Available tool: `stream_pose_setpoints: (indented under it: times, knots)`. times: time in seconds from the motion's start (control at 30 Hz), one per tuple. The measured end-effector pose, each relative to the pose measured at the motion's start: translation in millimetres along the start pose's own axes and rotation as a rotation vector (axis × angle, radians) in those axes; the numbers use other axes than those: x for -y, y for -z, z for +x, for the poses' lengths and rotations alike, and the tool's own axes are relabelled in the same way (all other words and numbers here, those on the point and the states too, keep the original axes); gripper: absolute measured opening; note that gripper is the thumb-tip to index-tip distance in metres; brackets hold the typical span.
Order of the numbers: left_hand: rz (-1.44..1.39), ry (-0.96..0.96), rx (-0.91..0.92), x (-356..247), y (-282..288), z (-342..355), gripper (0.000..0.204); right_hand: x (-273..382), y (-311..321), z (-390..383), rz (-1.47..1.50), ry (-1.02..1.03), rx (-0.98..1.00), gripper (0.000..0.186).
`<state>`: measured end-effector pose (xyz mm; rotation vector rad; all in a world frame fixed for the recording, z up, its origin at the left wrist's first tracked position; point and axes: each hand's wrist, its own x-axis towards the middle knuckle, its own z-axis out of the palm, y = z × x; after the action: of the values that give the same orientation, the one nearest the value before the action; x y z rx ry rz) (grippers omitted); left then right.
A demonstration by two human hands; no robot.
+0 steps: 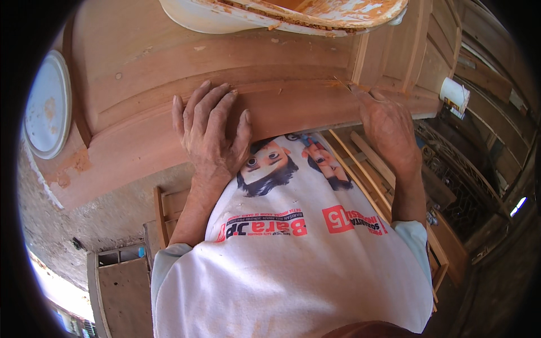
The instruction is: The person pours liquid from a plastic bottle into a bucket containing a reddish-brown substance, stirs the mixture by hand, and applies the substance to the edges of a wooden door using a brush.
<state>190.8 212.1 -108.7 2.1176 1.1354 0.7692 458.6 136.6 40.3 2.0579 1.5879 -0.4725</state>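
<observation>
A long reddish-brown wooden panel (298,104) with a moulded groove lies across in front of me. My left hand (213,134) rests on its near edge, fingers spread and bent over the wood, holding nothing. Farther right, my right hand (389,121) is closed, its thumb and index finger brought together at the groove near a raised frame joint. A thin, pale sliver shows just beyond the fingertips, but what they grip is too small to make out. The right hand's other fingers are curled under and partly hidden.
A white tub (208,18) smeared with orange-brown paste stands on the wood at the far side. A round white lid (48,104) lies at far left. On the right are a small white container (454,96) and a panelled wooden piece (394,56). Wooden strips (372,160) lie below.
</observation>
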Motion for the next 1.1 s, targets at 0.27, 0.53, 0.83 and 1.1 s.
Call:
stream_pose_setpoints:
  times: [0.27,0.53,0.83,1.1]
  knots:
    - [0.005,0.003,0.016,-1,0,0,0.033,6,-44,-10,0.002,-0.015,-0.020,0.035]
    - [-0.012,-0.009,0.005,0,0,0,0.034,5,-14,-3,-0.040,-0.053,0.116,0.034]
    - [-0.024,-0.008,0.003,2,0,-1,0.033,-9,-14,16,-0.049,0.136,0.157,0.020]
    - [-0.028,0.015,0.008,1,3,-1,0.029,-31,0,36,-0.104,0.377,0.140,0.019]
